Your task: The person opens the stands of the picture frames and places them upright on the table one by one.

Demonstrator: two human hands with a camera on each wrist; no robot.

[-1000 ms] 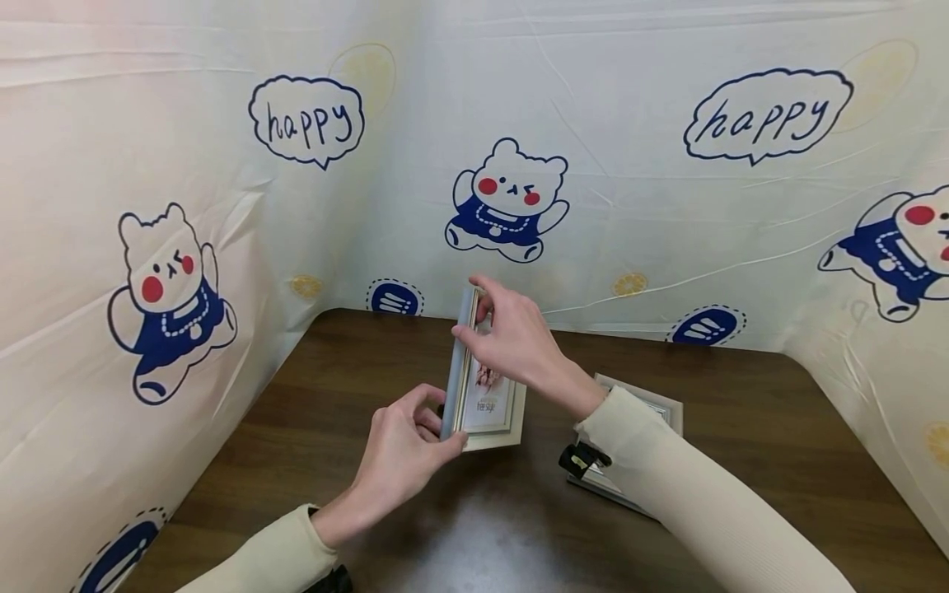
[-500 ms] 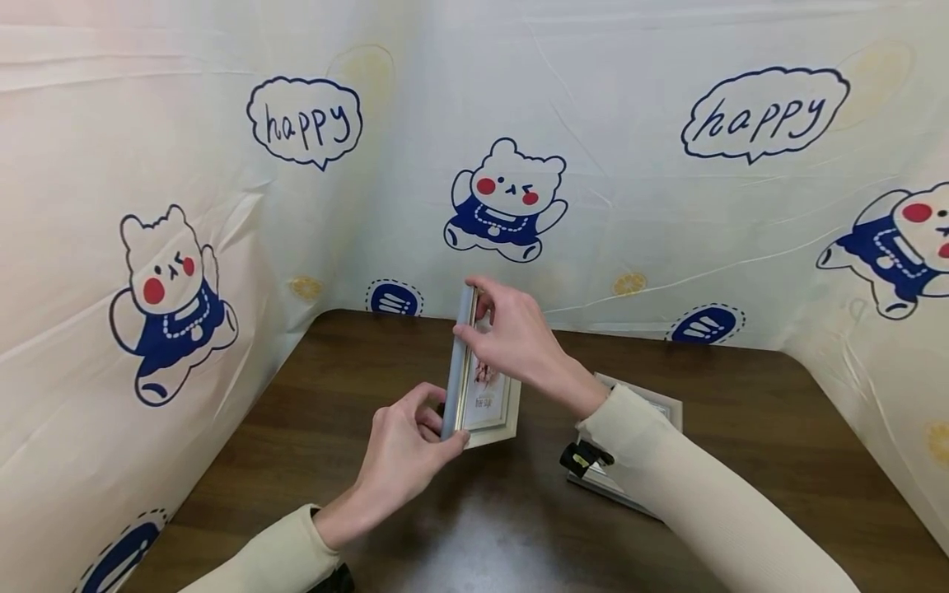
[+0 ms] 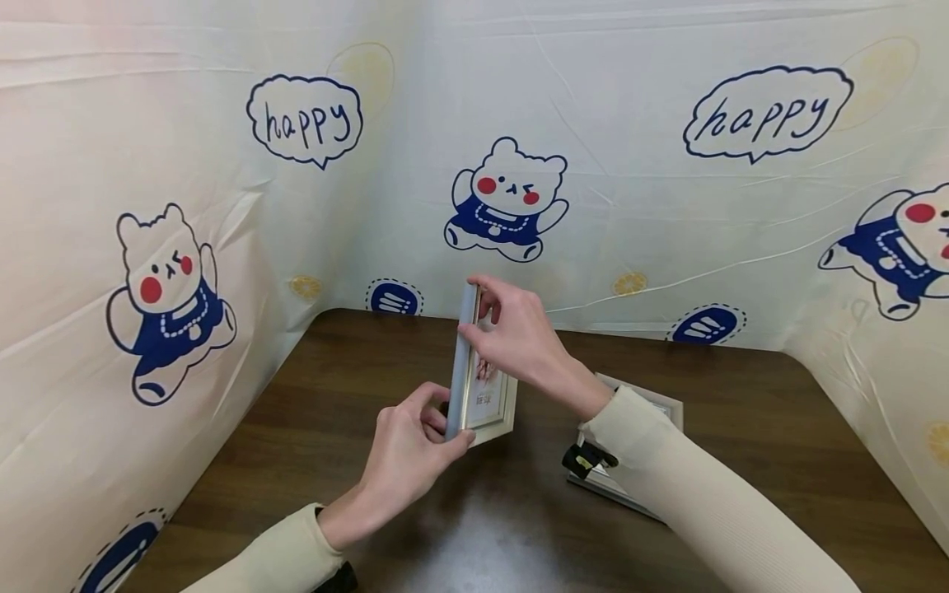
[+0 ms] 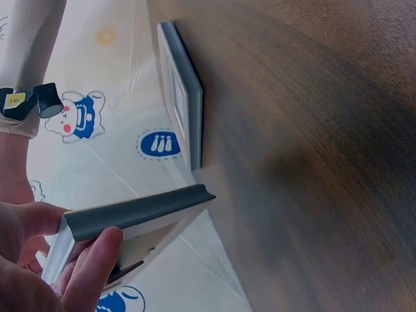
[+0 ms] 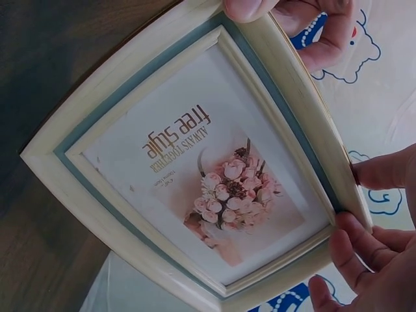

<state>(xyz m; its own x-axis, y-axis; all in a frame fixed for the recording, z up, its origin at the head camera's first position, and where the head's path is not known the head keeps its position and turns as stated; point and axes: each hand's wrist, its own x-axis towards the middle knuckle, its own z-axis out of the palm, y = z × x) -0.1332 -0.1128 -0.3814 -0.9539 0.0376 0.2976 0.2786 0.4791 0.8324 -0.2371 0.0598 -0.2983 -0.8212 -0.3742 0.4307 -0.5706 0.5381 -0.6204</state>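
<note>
Both hands hold a cream picture frame (image 3: 488, 403) tilted up above the table, its thin grey-blue side edge facing the head camera. In the right wrist view the face of this picture frame (image 5: 195, 175) shows a pink bouquet print lettered "free style". My left hand (image 3: 404, 449) grips the near lower corner, thumb on the front and fingers behind. My right hand (image 3: 515, 333) pinches the far upper end of the same side between thumb and fingers. In the left wrist view, part of the back of the picture frame (image 4: 140, 211) shows.
A second picture frame (image 3: 675, 412) lies on the brown wooden table (image 3: 356, 354), partly hidden under the right sleeve (image 3: 667, 469). A pale cloth (image 3: 630, 206) printed with bears stands around the back and sides. Each wrist carries a small black camera (image 3: 586, 459).
The held picture frame has turned slightly, so its face looks narrower and its lower right corner sits a little higher. Both hands keep their hold and have barely shifted.
</note>
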